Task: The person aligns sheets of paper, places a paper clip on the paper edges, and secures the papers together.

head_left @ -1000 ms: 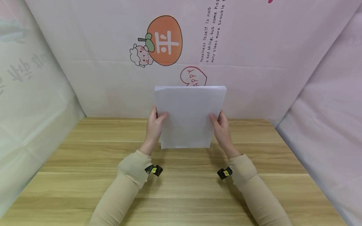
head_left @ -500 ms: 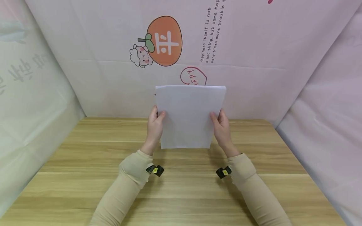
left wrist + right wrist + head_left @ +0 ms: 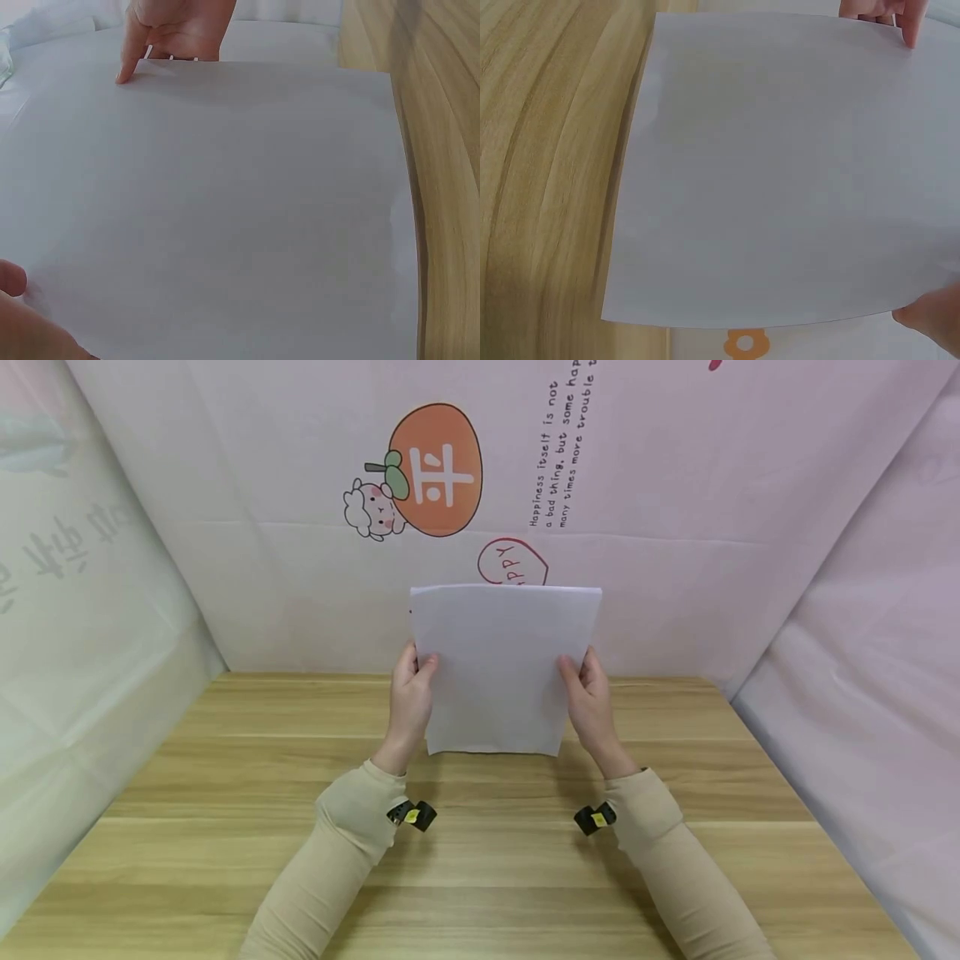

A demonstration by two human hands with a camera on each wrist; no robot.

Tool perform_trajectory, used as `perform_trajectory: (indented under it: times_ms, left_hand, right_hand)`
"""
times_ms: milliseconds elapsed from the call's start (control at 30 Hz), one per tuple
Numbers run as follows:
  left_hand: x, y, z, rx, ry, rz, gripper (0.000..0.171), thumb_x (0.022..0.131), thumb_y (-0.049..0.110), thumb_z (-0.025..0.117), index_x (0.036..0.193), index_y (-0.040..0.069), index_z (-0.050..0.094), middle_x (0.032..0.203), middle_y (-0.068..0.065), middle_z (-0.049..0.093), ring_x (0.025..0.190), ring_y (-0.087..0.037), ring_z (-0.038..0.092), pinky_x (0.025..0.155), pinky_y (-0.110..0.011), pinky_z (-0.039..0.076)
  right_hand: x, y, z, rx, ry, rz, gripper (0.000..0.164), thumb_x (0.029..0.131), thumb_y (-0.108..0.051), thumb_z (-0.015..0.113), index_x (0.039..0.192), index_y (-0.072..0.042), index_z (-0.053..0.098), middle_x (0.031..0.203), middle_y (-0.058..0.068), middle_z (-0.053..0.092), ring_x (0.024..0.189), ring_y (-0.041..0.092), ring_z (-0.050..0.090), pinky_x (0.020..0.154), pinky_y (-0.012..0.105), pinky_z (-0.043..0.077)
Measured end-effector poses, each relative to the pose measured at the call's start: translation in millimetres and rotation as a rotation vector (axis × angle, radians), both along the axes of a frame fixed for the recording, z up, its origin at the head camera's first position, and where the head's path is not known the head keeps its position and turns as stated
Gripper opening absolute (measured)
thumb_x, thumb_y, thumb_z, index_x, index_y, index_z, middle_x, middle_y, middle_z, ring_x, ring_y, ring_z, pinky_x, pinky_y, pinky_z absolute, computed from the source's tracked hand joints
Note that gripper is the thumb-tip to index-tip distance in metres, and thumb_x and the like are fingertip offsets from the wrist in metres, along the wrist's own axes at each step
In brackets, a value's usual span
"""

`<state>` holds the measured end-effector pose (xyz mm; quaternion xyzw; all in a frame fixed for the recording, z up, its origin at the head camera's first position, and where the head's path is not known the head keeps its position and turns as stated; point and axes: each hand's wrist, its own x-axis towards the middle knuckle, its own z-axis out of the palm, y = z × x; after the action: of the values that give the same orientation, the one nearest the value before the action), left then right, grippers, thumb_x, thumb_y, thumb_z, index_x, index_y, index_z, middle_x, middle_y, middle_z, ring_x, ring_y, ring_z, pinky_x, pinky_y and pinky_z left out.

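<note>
Paper (image 3: 498,693) held up toward twelve o'clock of desk (image 3: 495,885), touching unclear | left grip (image 3: 409,702) pinches its nine-o'clock edge, right grip (image 3: 591,703) its three | it could slip askew, I'd say, if one side slackens

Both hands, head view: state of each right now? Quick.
Left hand: closed, holding the white paper by its left edge.
Right hand: closed, holding the same paper by its right edge.
</note>
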<state>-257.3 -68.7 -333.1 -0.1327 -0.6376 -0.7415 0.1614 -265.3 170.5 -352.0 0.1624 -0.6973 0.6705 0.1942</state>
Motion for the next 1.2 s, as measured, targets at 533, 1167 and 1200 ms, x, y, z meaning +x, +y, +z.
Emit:
perform_trajectory:
  times_ms: [533,1167,1200]
  left_hand:
    - [-1.9,1.4,7.8,0.006,0.021,0.051,0.006,0.094,0.002,0.044,0.097,-0.003,0.045,0.094,-0.004,0.046,0.091,-0.012,0.044,0.080,-0.024,0.036]
    - [-1.4,0.4,25.6,0.034,0.064,0.043,0.024,0.095,0.001,0.042,0.116,-0.007,0.049,0.109,-0.010,0.055,0.101,-0.015,0.051,0.090,-0.028,0.039]
    - [-1.4,0.6,26.5,0.037,0.067,0.042,0.023,0.095,0.001,0.042,0.116,-0.006,0.049,0.109,-0.009,0.055,0.101,-0.015,0.051,0.090,-0.027,0.039]
  right_hand:
    - [0.6,0.8,4.0,0.002,0.001,0.016,0.040,0.101,-0.027,0.045,0.135,-0.006,0.041,0.123,0.007,0.055,0.109,0.013,0.056,0.090,0.026,0.046]
    - [0.2,2.3,18.8,-0.030,0.028,0.023,0.041,0.100,-0.029,0.046,0.134,-0.007,0.041,0.120,0.003,0.055,0.108,0.015,0.056,0.090,0.027,0.046]
    - [0.1,2.3,19.6,-0.032,0.030,0.024,0.041,0.100,-0.029,0.046,0.134,-0.006,0.041,0.120,0.003,0.055,0.108,0.015,0.056,0.090,0.027,0.045]
